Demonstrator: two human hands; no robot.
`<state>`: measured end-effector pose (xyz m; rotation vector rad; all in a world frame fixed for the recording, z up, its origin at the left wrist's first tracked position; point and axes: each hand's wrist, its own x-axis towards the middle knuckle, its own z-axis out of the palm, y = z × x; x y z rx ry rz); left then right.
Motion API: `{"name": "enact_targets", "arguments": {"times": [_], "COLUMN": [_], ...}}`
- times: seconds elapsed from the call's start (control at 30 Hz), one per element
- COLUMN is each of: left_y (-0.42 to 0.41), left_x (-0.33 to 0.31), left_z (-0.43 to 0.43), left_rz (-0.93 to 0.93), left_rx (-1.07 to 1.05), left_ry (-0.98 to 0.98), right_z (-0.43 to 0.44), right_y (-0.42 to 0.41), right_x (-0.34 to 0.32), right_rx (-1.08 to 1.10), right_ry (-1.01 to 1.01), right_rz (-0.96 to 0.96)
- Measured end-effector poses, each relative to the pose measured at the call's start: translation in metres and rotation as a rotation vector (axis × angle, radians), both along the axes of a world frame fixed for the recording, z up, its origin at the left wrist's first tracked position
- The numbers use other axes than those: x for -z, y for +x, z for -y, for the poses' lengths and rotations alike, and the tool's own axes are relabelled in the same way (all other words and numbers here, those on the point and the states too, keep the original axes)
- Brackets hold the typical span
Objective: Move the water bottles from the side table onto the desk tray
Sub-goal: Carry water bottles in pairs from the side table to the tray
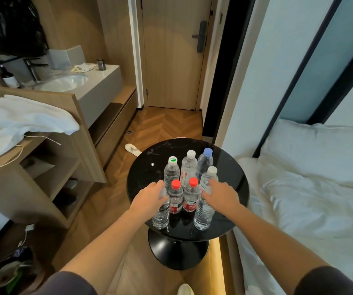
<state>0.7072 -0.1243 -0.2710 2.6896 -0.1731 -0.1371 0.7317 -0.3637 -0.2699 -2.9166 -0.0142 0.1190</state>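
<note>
Several clear water bottles stand close together on the round black side table (pixel 231 167). My left hand (pixel 150 196) is wrapped around the top of the front-left bottle (pixel 161 216) and hides its cap. Fingers of my right hand (pixel 221 195) curl around the upper part of the front-right bottle (pixel 203 216), which has a white cap. Both bottles stand on the table. Between my hands are two red-capped bottles (pixel 176 199) (pixel 191 198). Behind them are a green-and-white-capped bottle (pixel 172 169), a white-capped one (pixel 189 165) and a blue-capped one (pixel 206 159). No tray is in view.
A wooden desk (pixel 11 158) with a white towel (pixel 22 116) and a cable stands to the left, with open shelves below. A bed with white linen (pixel 309 188) lies to the right. Beyond are a sink counter (pixel 99 81), a door (pixel 173 60), and a slipper (pixel 132 149) on the wooden floor.
</note>
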Motion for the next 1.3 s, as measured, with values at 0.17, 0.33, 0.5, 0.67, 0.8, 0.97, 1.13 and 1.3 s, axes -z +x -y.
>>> {"name": "enact_targets", "arguments": {"times": [0.17, 0.33, 0.5, 0.67, 0.8, 0.97, 1.13, 1.3], "left_y": [0.002, -0.001, -0.004, -0.015, -0.015, -0.015, -0.016, -0.014], "left_x": [0.007, 0.024, 0.055, 0.1, 0.135, 0.166, 0.186, 0.182], "left_z": [-0.01, -0.012, -0.017, -0.009, 0.0, 0.007, 0.014, 0.016], "left_rz": [0.031, 0.089, 0.131, 0.051, -0.013, -0.019, -0.052, -0.056], "left_rx": [-0.061, -0.154, -0.248, -0.305, -0.4, -0.46, -0.533, -0.558], "left_ry": [-0.084, -0.217, -0.496, -0.65, -0.71, -0.678, -0.656, -0.656], "right_z": [-0.009, 0.0, 0.002, 0.009, 0.009, 0.001, -0.007, -0.007], "right_y": [0.001, -0.005, -0.024, -0.044, -0.044, -0.033, -0.031, -0.032], "right_x": [0.008, 0.015, 0.041, 0.089, 0.13, 0.167, 0.187, 0.19], "right_rx": [0.043, 0.1, 0.165, 0.221, 0.274, 0.366, 0.461, 0.478], "right_ry": [0.045, 0.195, 0.433, 0.66, 0.879, 0.976, 1.029, 1.03], "right_rz": [0.001, 0.023, 0.177, 0.063, -0.086, -0.141, -0.093, -0.06]}}
